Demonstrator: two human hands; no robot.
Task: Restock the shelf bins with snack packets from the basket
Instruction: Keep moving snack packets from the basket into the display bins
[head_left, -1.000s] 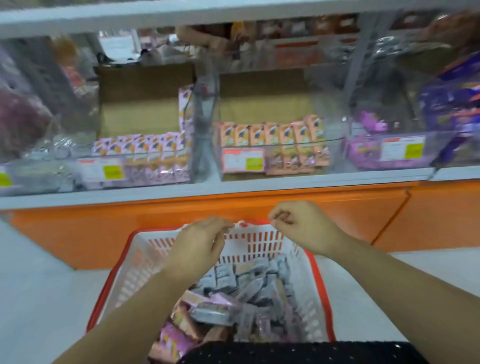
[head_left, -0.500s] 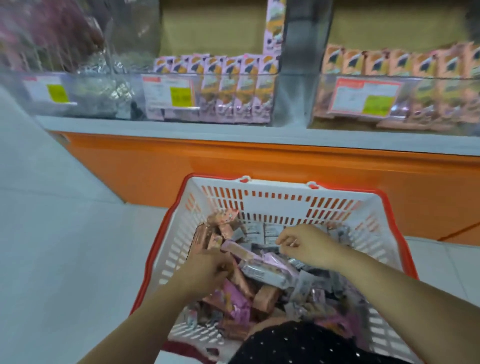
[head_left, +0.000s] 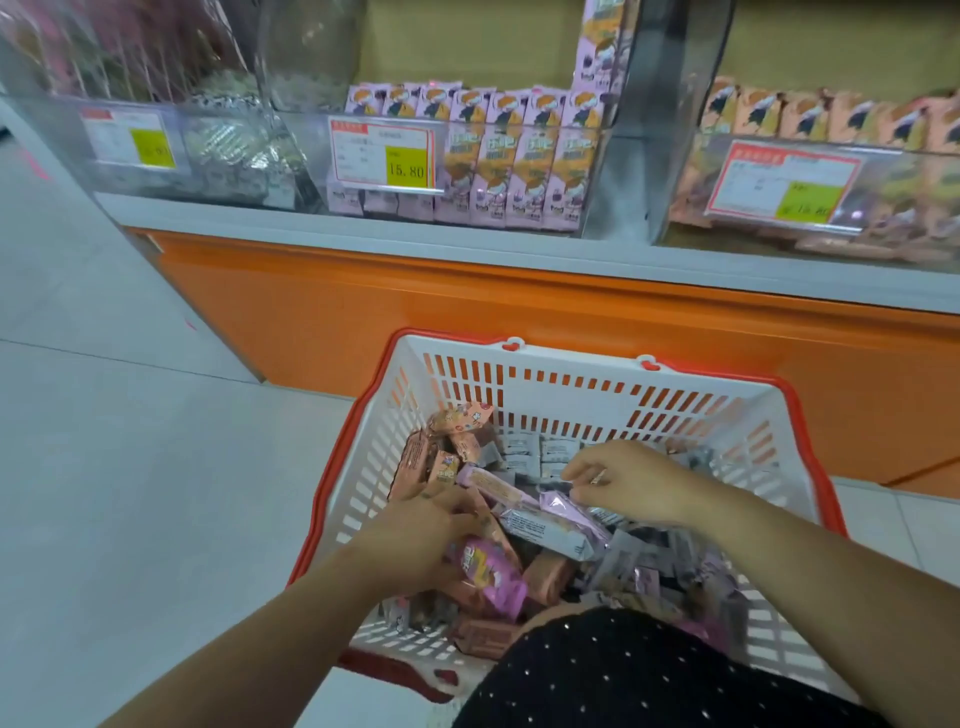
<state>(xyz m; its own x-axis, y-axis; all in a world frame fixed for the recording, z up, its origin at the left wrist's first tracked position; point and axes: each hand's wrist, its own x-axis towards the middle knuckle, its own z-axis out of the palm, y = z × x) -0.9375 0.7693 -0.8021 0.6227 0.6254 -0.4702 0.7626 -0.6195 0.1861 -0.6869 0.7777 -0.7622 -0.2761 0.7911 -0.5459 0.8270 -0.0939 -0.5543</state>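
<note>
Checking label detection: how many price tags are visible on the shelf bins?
3. Left price tag on the silver-packet bin, middle price tag reading 15.80 on the purple-packet bin, right price tag on the orange-packet bin. More may sit outside the frame.

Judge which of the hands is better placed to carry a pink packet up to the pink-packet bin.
Probably the left. The left hand lies on the pink and peach packets at the basket's left side, roughly below the pink-packet bin. The right hand is over grey packets, further right.
</note>
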